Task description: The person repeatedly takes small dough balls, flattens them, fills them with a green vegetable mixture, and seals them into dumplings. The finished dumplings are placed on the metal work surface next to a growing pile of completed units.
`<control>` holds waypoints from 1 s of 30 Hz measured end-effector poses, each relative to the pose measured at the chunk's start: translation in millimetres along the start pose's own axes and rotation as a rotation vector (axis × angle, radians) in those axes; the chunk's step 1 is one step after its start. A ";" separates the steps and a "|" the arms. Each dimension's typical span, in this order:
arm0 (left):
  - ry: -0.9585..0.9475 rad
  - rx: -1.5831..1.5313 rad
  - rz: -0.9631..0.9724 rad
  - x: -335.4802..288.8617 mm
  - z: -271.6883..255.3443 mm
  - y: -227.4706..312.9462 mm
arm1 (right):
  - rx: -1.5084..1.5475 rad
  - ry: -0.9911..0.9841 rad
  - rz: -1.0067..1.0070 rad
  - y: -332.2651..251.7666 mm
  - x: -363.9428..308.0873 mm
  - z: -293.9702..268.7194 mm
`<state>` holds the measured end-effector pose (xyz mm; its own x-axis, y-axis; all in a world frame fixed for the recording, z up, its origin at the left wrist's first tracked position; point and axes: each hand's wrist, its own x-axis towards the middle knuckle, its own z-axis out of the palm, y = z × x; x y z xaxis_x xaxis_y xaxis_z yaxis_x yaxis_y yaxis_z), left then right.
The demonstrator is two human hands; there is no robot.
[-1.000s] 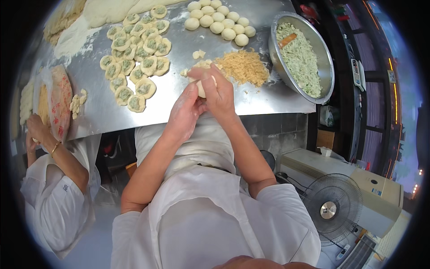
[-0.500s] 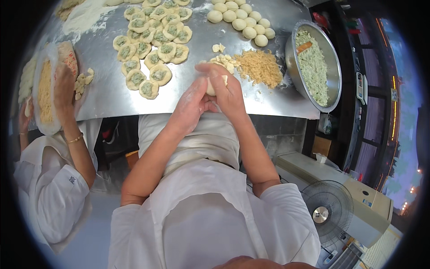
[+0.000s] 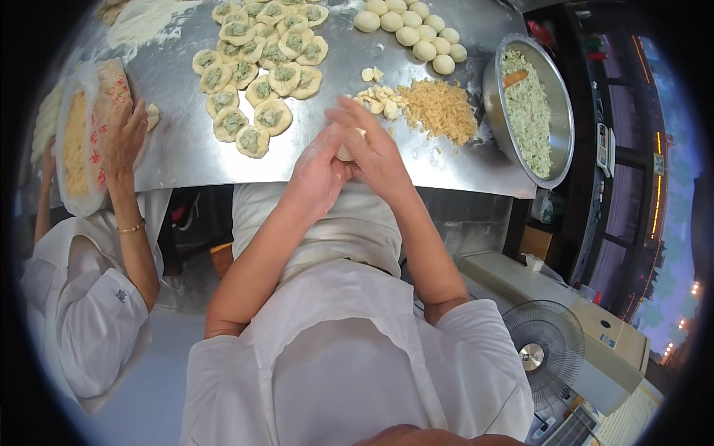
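Both of my hands are cupped around a pale ball of dough (image 3: 346, 152) just above the table's front edge. My left hand (image 3: 315, 177) cradles it from the left, its palm dusted with flour. From the right, my right hand (image 3: 381, 160) closes over it, fingers slanting across the top. Most of the dough is hidden between the palms. Just beyond my fingers lie small pale dough bits (image 3: 379, 99) and a heap of tan crumbly filling (image 3: 440, 111). To the left, flat dough rounds topped with green filling (image 3: 253, 140) are spread in a group.
Smooth dough balls (image 3: 424, 50) sit at the back right of the metal table (image 3: 178, 141). A tilted steel bowl (image 3: 567, 141) of green-white filling stands at the right edge. On the left, a co-worker's hand (image 3: 123, 141) rests at a plastic bag (image 3: 95, 152) with yellowish contents.
My view has shifted slightly, moving the table items a little. My hands remain around the dough, the right fingers now covering more of it. The co-worker's hand has spread over the bag's side.
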<state>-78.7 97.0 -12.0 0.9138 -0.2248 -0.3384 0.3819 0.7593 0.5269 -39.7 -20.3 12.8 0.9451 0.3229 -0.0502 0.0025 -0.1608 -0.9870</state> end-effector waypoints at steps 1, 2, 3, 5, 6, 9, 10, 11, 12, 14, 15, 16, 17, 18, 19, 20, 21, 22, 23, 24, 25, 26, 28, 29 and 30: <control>-0.017 -0.025 -0.008 1.0 -3.6 -1.4 | 0.055 0.012 0.027 -5.9 -2.7 -3.6; -0.034 -0.051 -0.015 1.7 -6.2 -2.3 | 0.111 0.023 0.053 -8.7 -4.1 -7.1; -0.051 -0.076 -0.023 2.3 -7.9 -2.8 | -0.085 -0.004 -0.073 0.3 -3.8 -10.9; -0.038 -0.128 -0.064 -0.8 -2.2 2.7 | -0.479 -0.049 -0.319 23.2 -3.4 -19.4; -0.029 -0.152 -0.084 -3.0 2.0 6.6 | -0.577 -0.069 -0.393 26.9 -3.5 -20.2; 0.130 -0.241 -0.187 -6.8 15.5 17.1 | -0.745 -0.113 -0.490 27.0 -3.8 -15.5; 0.096 -0.201 -0.188 -7.6 10.1 15.6 | -0.724 -0.117 -0.443 22.7 -5.9 -13.9; 0.062 -0.161 -0.190 -8.5 0.2 13.4 | -0.702 -0.120 -0.397 16.9 -7.9 -12.3; 0.028 -0.122 -0.191 -8.8 -5.4 12.5 | -0.425 -0.120 -0.214 7.8 -9.9 -12.1; 0.142 0.012 -0.134 -6.1 -1.7 9.7 | 0.120 -0.120 0.155 -9.1 -13.7 -17.0; 0.199 0.079 -0.104 -3.9 0.8 8.0 | 0.145 -0.047 0.106 -4.1 -14.1 -21.0; 0.246 0.524 0.166 1.1 1.5 3.9 | 0.166 0.035 0.055 5.1 -13.7 -27.4; 0.290 0.965 0.448 6.8 -1.2 -3.1 | 0.187 0.107 0.002 13.5 -12.3 -31.9; 0.324 1.403 0.735 12.9 -3.6 -8.7 | 0.163 0.126 0.048 19.2 -10.6 -35.3; 0.292 1.671 0.770 19.3 -2.9 -12.2 | 0.136 0.148 0.097 24.5 -9.9 -39.4; 0.244 1.680 0.774 18.3 -3.9 -14.1 | 0.110 0.169 0.146 29.0 -10.4 -41.2; 0.197 1.687 0.777 16.4 -4.4 -15.4 | 0.064 0.141 0.121 33.4 -12.0 -40.7; 0.143 1.695 0.775 15.0 -4.7 -17.2 | 0.019 0.118 0.102 37.9 -15.1 -39.3; 0.141 1.489 0.862 11.8 -10.2 -11.7 | -0.026 0.094 0.084 41.0 -17.7 -37.6; 0.244 1.419 0.932 4.3 -15.3 -5.3 | -0.137 0.069 0.076 42.5 -20.5 -35.9; 0.339 1.378 1.029 -1.3 -19.0 4.9 | -0.250 0.039 0.060 35.8 -19.1 -32.1; 0.428 1.333 1.124 -4.9 -24.2 11.9 | -0.363 0.014 0.045 29.1 -18.4 -28.0; 0.469 1.223 1.029 -3.7 -41.4 15.3 | -0.456 0.036 -0.002 25.3 -13.9 -13.4; 0.491 1.166 0.984 -2.5 -48.4 16.1 | -0.516 0.063 -0.067 29.0 -11.7 -5.4; 0.408 1.229 1.031 -1.9 -55.0 17.0 | -0.575 0.091 -0.133 30.7 -8.9 1.8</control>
<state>-81.6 143.9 -45.2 0.8172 0.3506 0.4574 -0.2673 -0.4726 0.8398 -48.6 -26.4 -17.2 0.9487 0.2979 0.1061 0.2751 -0.6119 -0.7416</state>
